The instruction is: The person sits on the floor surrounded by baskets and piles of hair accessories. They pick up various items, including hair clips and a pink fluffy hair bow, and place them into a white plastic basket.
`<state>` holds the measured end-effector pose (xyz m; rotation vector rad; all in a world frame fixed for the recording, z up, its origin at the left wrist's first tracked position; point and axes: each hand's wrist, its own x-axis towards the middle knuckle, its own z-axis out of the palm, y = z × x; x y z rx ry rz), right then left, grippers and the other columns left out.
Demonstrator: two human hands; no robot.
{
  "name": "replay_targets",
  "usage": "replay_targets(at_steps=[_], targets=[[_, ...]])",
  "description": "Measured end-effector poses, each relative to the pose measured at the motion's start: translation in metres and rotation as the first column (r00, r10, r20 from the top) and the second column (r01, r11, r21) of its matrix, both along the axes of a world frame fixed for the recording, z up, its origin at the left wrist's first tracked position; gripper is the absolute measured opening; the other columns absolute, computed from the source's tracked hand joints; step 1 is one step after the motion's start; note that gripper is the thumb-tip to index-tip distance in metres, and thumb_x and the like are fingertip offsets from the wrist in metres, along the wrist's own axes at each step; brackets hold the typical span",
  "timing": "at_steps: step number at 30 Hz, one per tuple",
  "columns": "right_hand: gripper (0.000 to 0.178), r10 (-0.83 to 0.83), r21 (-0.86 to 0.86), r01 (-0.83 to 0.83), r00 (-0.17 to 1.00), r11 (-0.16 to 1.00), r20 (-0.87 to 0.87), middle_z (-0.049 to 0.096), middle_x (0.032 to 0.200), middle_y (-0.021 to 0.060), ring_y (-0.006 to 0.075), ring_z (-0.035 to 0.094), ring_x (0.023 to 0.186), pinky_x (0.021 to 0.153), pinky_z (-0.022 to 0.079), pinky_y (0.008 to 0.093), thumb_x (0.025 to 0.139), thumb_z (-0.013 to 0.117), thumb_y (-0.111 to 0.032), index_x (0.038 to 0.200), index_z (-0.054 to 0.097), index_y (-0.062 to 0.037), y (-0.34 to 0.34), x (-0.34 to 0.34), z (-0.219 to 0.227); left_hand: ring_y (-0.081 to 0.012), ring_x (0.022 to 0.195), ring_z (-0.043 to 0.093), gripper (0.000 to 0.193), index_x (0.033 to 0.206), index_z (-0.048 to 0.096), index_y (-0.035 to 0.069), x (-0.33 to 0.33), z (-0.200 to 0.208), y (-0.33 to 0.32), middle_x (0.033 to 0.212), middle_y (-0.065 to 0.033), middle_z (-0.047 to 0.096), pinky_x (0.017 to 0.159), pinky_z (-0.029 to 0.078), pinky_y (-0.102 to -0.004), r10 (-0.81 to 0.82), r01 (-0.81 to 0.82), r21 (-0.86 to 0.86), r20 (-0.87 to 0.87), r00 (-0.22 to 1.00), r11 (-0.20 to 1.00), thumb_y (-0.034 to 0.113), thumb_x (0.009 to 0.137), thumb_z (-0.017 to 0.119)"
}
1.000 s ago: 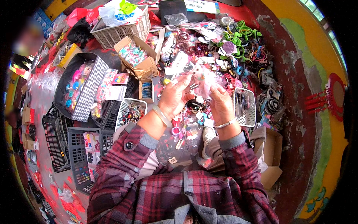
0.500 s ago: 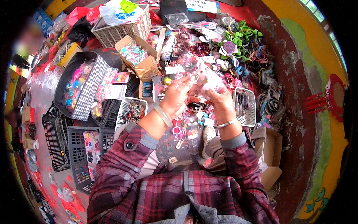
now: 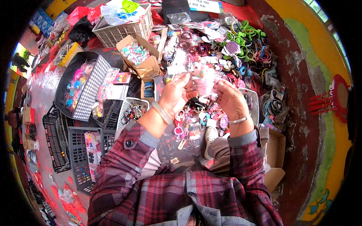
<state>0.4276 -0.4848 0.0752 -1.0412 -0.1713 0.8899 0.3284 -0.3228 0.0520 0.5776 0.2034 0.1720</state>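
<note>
The pink gauzy piece (image 3: 204, 82) lay between your left hand (image 3: 175, 96), pinching its left edge, and loosely curled right hand (image 3: 233, 101), hold unclear.

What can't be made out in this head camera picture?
- Head view: pink-white trinket, details too small and washed out.
- Head view: white basket on the right, partly hidden by the right hand.
- Head view: beige crate, contents mostly covered by plastic bags.

Two hands, one left hand (image 3: 174, 93) and one right hand (image 3: 232, 100), are framing one pale pink trinket (image 3: 204, 81). Two bangles (image 3: 161, 113), two small white baskets (image 3: 122, 115), one beige crate (image 3: 126, 33), one red wall ornament (image 3: 340, 99) and one white shoe (image 3: 209, 141) are also showing.
</note>
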Motion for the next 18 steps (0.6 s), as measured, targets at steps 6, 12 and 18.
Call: replay_targets(at_steps=[6,12,18], targets=[[0.029,0.008,0.068,-0.012,0.998,0.998,0.058,0.063,0.096,0.0056,0.0133,0.060,0.084,0.069,0.050,0.0261,0.079,0.061,-0.005,0.107,0.056,-0.0016,0.003,0.006,-0.020,-0.0170,0.082,0.062,0.025,0.110,0.052,0.004,0.002,-0.002,-0.006,0.097,-0.0084,0.061,0.064,0.054,-0.0275,-0.099,0.099,0.064,0.002,0.995,0.993,0.019,0.092,0.043],[0.021,-0.048,0.136,0.042,0.998,0.990,0.040,0.063,0.093,0.0062,0.0141,0.060,0.085,0.074,0.048,0.0265,0.080,0.061,-0.007,0.099,0.060,-0.0008,0.006,0.000,-0.028,-0.0175,0.083,0.062,0.024,0.109,0.053,0.006,0.001,0.003,-0.012,0.096,-0.0075,0.062,0.063,0.054,-0.0283,-0.167,0.169,0.086,-0.024,0.986,0.982,0.020,0.090,0.046],[0.019,-0.106,0.071,0.100,0.991,0.992,0.083,0.063,0.088,0.0033,0.0103,0.057,0.075,0.068,0.045,0.0235,0.083,0.059,-0.012,0.098,0.061,-0.0011,0.007,-0.001,-0.021,-0.0210,0.089,0.062,0.027,0.109,0.052,0.005,0.000,0.001,-0.010,0.099,-0.0106,0.061,0.061,0.054,-0.0275,-0.273,0.276,0.128,-0.040,0.961,0.953,0.023,0.089,0.049]])
